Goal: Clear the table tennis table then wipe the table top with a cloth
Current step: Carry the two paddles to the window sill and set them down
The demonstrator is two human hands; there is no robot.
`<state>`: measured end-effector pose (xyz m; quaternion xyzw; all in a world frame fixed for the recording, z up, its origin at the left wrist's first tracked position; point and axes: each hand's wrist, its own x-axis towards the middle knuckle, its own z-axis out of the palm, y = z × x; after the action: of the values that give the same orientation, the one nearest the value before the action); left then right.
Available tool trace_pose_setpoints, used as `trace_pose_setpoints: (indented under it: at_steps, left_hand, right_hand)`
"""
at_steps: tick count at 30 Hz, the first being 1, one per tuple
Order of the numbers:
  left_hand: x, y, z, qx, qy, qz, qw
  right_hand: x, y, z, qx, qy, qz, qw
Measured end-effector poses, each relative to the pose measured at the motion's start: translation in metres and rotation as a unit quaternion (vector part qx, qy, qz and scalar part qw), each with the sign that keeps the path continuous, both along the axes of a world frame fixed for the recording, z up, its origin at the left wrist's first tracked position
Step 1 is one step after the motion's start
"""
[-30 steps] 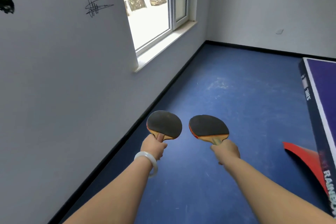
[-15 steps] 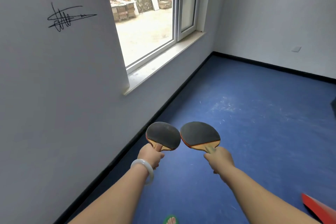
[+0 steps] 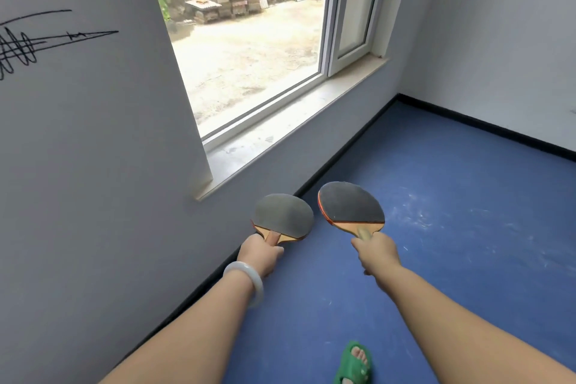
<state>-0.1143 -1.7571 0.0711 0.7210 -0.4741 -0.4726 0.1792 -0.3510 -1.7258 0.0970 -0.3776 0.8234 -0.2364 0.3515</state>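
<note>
The left paddle (image 3: 283, 217) and the right paddle (image 3: 350, 206) are held out, lower centre of the frame.
Each is gripped by its handle: the one by the left hand (image 3: 260, 254), where a pale bangle (image 3: 246, 282) is worn at the wrist, the other by the right hand (image 3: 375, 254). The dark blades are just beside each other, perhaps not touching, and are seen lower in the frame than the window sill (image 3: 280, 140).

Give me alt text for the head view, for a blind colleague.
The left hand grips the left paddle, the right hand the right paddle, both by the handle, over a blue floor. A windowsill lies ahead; a green sandal shows below.
</note>
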Motion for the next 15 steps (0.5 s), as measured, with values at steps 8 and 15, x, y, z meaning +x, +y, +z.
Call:
trace_pose_setpoints:
  at_steps: [8,15]
  left_hand:
    - [-0.034,-0.123,0.001,0.023,-0.027,0.094,0.995]
    - [-0.024,-0.2,-0.011,0.03,-0.04,0.163,0.985]
  right_hand:
    - [-0.038,-0.182,-0.011,0.006,0.056,0.185,0.981]
    - [-0.012,-0.313,-0.024,0.021,0.061,0.265,0.962]
